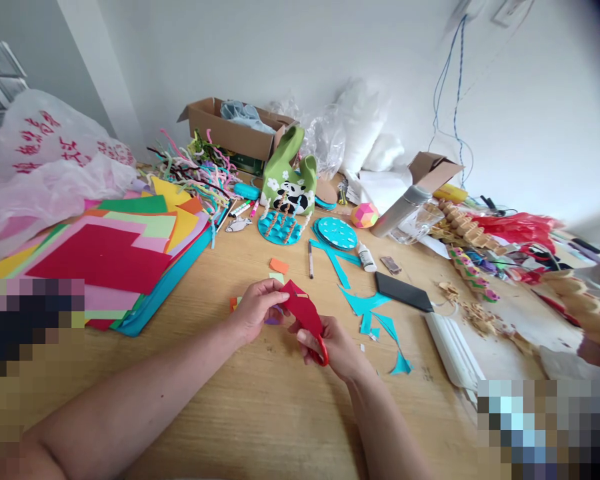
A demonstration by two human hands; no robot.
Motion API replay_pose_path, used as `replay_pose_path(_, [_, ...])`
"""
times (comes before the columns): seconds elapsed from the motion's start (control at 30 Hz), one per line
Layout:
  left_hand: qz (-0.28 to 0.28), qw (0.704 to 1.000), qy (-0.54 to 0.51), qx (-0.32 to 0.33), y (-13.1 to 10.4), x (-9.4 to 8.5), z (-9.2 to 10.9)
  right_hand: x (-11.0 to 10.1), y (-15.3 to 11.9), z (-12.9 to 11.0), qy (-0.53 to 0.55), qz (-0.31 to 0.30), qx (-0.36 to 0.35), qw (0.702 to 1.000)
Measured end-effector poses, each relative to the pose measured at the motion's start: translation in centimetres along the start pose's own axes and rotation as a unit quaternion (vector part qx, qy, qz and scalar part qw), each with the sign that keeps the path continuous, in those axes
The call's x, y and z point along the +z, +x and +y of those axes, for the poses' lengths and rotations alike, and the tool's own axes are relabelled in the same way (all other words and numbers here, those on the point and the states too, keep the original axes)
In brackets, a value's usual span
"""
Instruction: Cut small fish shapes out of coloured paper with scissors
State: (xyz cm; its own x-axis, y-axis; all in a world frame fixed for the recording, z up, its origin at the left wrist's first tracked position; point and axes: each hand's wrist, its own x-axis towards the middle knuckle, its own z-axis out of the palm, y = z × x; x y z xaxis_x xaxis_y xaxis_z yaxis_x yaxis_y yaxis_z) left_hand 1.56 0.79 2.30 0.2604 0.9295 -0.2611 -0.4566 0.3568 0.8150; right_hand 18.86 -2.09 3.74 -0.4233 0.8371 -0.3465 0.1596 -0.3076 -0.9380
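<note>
The step in hand looks like cutting: near the middle of the frame, a piece of red paper is held above the table, between the two hands. The left hand pinches its upper left end, thumb and fingers closed on it. The right hand has its fingers wrapped round the red-handled scissors, close against the paper's lower end (the blades are mostly hidden, so how far they stand apart cannot be told). The next move would call for a steady pinch, with the left fingertips clear of the blades.

Small coloured slips lie partly under the hands, with an orange slip just beyond; they could hide a fallen offcut. To the right are blue-green scraps, a black flat object and a white glue bottle, leaving the right forearm less room on that side. A pen lies beyond the hands, near a round blue piece with white marks. A stack of coloured sheets fills the left of the frame, and another person's hand shows at the right edge.
</note>
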Motion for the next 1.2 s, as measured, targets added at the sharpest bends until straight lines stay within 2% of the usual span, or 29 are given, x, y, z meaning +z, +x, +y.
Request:
replay_pose_path(0.2, [0.039, 0.995, -0.085, 0.045, 0.6, -0.5, 0.1, -1.1, 0.0, 0.2, -0.024, -0.019, 0.008, 0.999])
replay_pose_path(0.3, [0.044, 0.992, -0.110, 0.042, 0.6, -0.5, 0.2, -2.0, -0.2, 0.0, -0.039, -0.017, 0.000, 0.999])
replay_pose_path(0.4, [0.056, 0.992, -0.108, 0.033, 0.5, -0.2, 0.2, -2.5, -0.5, -0.3, -0.032, 0.012, -0.028, 0.999])
replay_pose_path(0.47, [0.057, 0.994, -0.088, 0.023, 0.4, -0.1, 0.1, -2.6, -0.5, -0.3, -0.009, 0.053, -0.060, 0.997])
replay_pose_path(0.57, [0.031, 0.999, -0.044, -0.001, 0.3, 0.0, -0.2, -2.3, -0.4, -0.3, 0.039, 0.120, -0.115, 0.985])
replay_pose_path(0.63, [0.012, 1.000, -0.022, -0.015, 0.2, 0.0, -0.4, -2.1, -0.3, -0.3, 0.058, 0.137, -0.135, 0.980])
replay_pose_path(0.8, [-0.030, 0.998, 0.041, -0.037, -0.1, 0.1, -0.7, -1.6, -0.2, -0.6, 0.051, 0.167, -0.133, 0.976])
replay_pose_path(0.87, [-0.053, 0.994, 0.082, -0.048, -0.2, 0.1, -0.8, -1.4, -0.2, -0.6, 0.031, 0.162, -0.119, 0.979])
replay_pose_path(1.03, [-0.089, 0.986, 0.125, -0.069, -0.4, 0.1, -1.1, -0.9, -0.3, -0.4, -0.030, 0.093, -0.063, 0.993])
replay_pose_path(1.2, [-0.112, 0.987, 0.022, -0.117, -0.2, 0.0, -0.7, -0.7, -0.2, -0.2, 0.017, 0.110, -0.066, 0.992])
